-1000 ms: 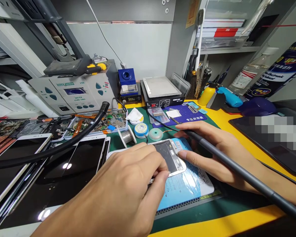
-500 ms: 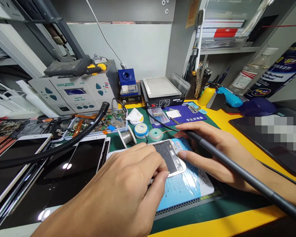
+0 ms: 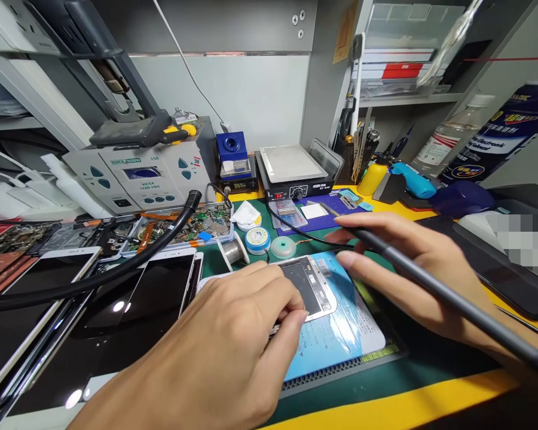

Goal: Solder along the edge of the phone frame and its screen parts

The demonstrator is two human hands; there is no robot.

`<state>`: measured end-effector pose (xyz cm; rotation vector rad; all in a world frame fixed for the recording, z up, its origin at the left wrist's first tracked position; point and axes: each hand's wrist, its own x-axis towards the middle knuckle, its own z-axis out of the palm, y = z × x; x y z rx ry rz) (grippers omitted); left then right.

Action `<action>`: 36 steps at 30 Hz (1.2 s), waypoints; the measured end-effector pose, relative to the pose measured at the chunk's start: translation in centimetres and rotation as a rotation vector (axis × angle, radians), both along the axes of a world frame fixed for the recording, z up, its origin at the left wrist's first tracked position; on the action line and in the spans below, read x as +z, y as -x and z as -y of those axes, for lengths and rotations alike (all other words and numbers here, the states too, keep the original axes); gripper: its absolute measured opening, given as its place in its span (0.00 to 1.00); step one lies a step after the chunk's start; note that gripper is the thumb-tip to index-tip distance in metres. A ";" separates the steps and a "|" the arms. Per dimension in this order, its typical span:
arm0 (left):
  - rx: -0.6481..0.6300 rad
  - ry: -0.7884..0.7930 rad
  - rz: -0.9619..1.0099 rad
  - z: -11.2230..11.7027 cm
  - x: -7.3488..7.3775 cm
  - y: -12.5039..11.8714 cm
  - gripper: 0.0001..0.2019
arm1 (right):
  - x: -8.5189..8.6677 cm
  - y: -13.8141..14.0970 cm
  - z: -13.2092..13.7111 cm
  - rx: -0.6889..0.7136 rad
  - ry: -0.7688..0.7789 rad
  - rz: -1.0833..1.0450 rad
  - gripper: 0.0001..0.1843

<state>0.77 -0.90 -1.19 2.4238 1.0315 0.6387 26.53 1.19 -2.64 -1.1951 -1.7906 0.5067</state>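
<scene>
The panel (image 3: pixel 314 285) lies near the centre of the frame on the blue sheet (image 3: pixel 327 340), its long axis seeming to run across the picture from left to right, though much of its left part is hidden. The left hand (image 3: pixel 237 334) is the nearer one, lying over that part with fingers curled and thumb drawn against the index finger; whether it pinches the panel's edge cannot be told. The right hand (image 3: pixel 412 269) grips a dark tool (image 3: pixel 430 281), whose handle slants from the lower right toward the upper centre. From this hand the panel lies to the left and slightly lower in the frame, just beside the thumb but apart from it. The tool's thin tip points up and left, near the white card (image 3: pixel 314 211), rather than at the panel.
</scene>
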 end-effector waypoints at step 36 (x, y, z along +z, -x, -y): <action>0.005 0.071 -0.042 0.1 0.5 0.0 0.11 | 2.4 0.8 2.7 0.103 0.582 -0.176 0.14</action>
